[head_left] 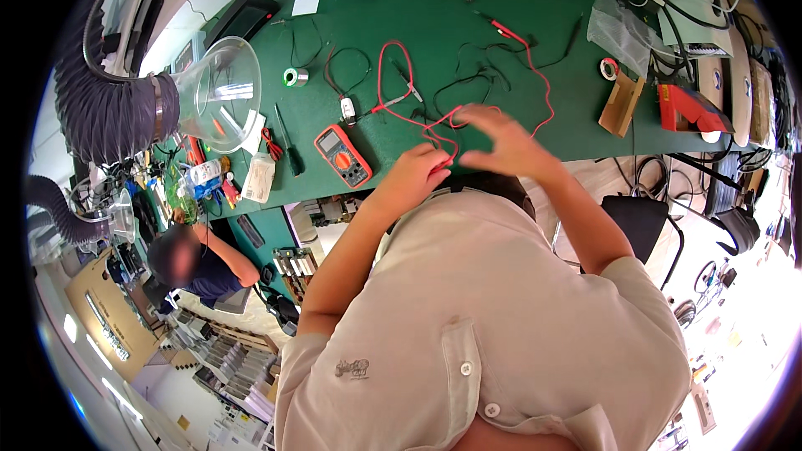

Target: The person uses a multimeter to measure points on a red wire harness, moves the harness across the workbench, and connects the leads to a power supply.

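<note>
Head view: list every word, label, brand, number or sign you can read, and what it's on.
No text reads clearly enough to quote.
Multimeter: screen and dial markings, too small.
Shirt: small dark chest emblem; any lettering too small.
Spool: end face, too small.
Red box: any print too small or blurred.
Background items: too blurred.

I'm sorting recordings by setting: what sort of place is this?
Probably an electronics workshop: a red-edged, dark-faced rectangular multimeter and a slim red test probe lie on a flat green bench top, and a clear funnel-shaped hood on a ribbed dark hose is at the left.
</note>
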A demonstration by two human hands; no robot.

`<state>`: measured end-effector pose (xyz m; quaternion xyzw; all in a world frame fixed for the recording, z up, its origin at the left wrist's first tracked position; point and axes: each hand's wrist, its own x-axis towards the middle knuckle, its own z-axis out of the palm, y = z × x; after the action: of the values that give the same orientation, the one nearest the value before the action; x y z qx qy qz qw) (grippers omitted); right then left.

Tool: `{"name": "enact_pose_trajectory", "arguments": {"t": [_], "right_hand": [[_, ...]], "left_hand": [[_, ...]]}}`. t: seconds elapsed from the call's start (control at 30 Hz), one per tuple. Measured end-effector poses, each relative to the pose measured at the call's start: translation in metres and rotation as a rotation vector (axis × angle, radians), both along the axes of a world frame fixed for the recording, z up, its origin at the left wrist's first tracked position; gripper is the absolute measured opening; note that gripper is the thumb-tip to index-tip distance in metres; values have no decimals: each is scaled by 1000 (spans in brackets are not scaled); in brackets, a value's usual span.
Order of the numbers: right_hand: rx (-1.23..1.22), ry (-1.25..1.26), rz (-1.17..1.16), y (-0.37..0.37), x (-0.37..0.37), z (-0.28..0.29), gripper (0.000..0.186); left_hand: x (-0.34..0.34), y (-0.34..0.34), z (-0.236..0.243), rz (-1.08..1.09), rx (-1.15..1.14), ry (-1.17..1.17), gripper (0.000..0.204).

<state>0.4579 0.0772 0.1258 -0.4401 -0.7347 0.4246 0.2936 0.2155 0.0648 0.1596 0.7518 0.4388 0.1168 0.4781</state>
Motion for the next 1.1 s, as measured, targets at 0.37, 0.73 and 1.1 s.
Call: {"name": "enact_pose_trajectory", "arguments": {"t": [0.37, 0.73, 1.1], "right_hand": [[-154, 28, 246, -15, -42, 20, 22], [-388, 366, 235, -25, -33, 48, 22], [-498, 172, 326, -7, -15, 24, 34]], "left_hand": [[-23, 19, 59, 29, -94, 97, 23], [-24, 29, 56, -40, -144, 168, 32], [-29, 13, 40, 147, -562, -67, 37]]}}
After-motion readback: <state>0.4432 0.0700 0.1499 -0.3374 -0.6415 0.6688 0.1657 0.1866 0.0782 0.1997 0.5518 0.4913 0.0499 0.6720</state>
